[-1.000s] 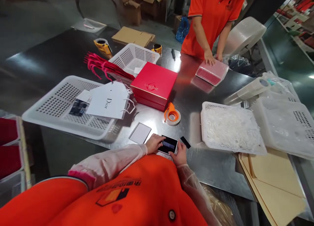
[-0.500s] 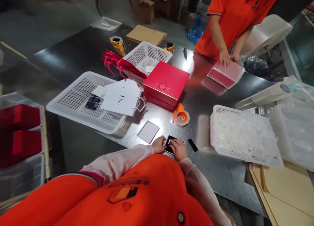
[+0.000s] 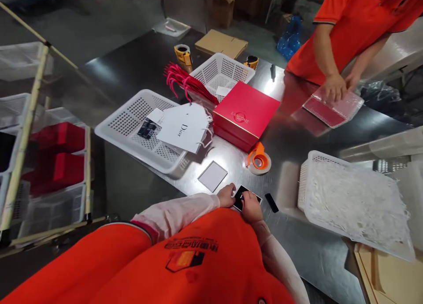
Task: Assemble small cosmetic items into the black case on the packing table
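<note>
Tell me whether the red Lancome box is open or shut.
Shut: the red box has its lid sitting flush on top, no gap or contents visible.

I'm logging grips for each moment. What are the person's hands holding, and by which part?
Both hands hold a small black card on the table: left hand at its left edge, right hand over its near right side.

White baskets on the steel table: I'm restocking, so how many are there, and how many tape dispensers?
White baskets: 3, one large, one small, one holding shredded paper.
Tape dispensers: 3, two yellow, one orange.
Total: 6
</note>
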A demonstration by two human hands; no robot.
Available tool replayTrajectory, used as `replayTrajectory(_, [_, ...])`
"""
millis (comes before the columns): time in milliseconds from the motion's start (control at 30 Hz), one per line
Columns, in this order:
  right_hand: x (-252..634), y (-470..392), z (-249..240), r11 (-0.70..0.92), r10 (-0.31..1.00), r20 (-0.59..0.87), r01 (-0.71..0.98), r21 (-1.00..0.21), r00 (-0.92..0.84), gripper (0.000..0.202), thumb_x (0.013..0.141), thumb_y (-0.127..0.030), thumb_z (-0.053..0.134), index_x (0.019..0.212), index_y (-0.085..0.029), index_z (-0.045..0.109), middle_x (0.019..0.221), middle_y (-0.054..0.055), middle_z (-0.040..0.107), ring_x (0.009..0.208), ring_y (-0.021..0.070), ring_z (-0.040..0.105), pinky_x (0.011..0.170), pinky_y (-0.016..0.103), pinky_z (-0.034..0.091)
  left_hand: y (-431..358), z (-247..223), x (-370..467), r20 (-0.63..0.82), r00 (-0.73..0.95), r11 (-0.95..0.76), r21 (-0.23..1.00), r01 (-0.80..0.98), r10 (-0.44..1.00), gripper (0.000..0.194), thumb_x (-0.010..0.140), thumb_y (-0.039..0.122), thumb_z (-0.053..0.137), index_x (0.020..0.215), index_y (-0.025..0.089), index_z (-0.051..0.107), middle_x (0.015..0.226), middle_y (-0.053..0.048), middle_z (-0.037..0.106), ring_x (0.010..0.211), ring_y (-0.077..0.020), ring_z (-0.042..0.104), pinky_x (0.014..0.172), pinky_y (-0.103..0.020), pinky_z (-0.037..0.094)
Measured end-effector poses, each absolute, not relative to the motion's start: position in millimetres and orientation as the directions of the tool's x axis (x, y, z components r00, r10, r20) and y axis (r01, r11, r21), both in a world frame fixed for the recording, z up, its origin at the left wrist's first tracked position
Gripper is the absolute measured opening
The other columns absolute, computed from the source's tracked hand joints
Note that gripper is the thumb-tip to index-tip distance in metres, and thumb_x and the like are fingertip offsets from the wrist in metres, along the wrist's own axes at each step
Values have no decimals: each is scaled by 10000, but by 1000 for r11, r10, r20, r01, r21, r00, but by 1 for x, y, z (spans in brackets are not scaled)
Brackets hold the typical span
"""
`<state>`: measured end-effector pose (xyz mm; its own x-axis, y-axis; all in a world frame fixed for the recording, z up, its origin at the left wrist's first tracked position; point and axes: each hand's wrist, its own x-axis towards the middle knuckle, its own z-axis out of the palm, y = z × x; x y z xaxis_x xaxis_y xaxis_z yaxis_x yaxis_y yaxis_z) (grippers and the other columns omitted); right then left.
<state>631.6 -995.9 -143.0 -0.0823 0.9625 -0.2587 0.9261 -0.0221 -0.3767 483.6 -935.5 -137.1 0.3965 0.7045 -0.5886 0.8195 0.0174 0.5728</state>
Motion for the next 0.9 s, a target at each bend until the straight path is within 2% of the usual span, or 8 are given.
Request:
replayTrajectory(167, [634, -999, -147, -45, 969, -240, 913, -404, -59, 265, 830, -84, 437, 1009, -156, 620, 1045, 120, 641, 947, 236, 582, 843, 328, 451, -933, -141, 489, -553, 420, -72, 542, 837, 720, 271, 887, 252, 556, 1136, 148, 579, 1117, -125, 680, 1008, -236, 656, 855, -331, 490])
replayTrajectory(300, [641, -1000, -156, -61, 974, -224, 907, -418, -38, 299, 854, -116, 452, 1084, -149, 640, 1060, 128, 657, 957, 240, 592, 871, 342, 465, -927, -140, 495, -557, 422, -115, 502, 857, 716, 270, 887, 328, 558, 1074, 145, 625, 1079, -155, 704, 1025, -295, 664, 860, -387, 493])
replayTrajectory(467, [656, -1003, -170, -3, 993, -98, 831, -557, -62, 326, 901, -227, 485, 1158, -153, 673, 1089, 130, 697, 1032, 247, 617, 945, 381, 488, -925, -141, 498, -571, 410, -122, 474, 872, 711, 256, 874, 320, 555, 1057, 158, 632, 1053, -141, 721, 1002, -286, 675, 820, -368, 495])
replayTrajectory(633, [666, -1011, -174, 9, 998, 58, 775, -632, 35, 361, 937, -328, 475, 1189, -173, 682, 1101, 132, 703, 1044, 245, 628, 966, 427, 501, -926, -141, 495, -583, 407, -102, 484, 869, 703, 265, 877, 347, 551, 1059, 167, 621, 998, -115, 727, 963, -262, 681, 773, -335, 491])
replayTrajectory(767, [661, -1015, -175, 32, 999, 25, 819, -574, -21, 363, 937, -279, 456, 1206, -187, 683, 1070, 130, 687, 999, 242, 610, 928, 418, 501, -926, -140, 495, -599, 398, -80, 486, 870, 695, 234, 847, 319, 572, 1021, 177, 636, 962, -96, 728, 931, -248, 684, 740, -315, 484])
replayTrajectory(900, [654, -1013, -177, 54, 993, -69, 901, -430, -93, 386, 910, -204, 440, 1211, -155, 676, 1046, 147, 663, 970, 251, 572, 887, 390, 484, -925, -139, 497, -610, 390, -71, 479, 875, 690, 245, 816, 304, 589, 1013, 168, 645, 1000, -121, 731, 939, -276, 684, 727, -327, 483])
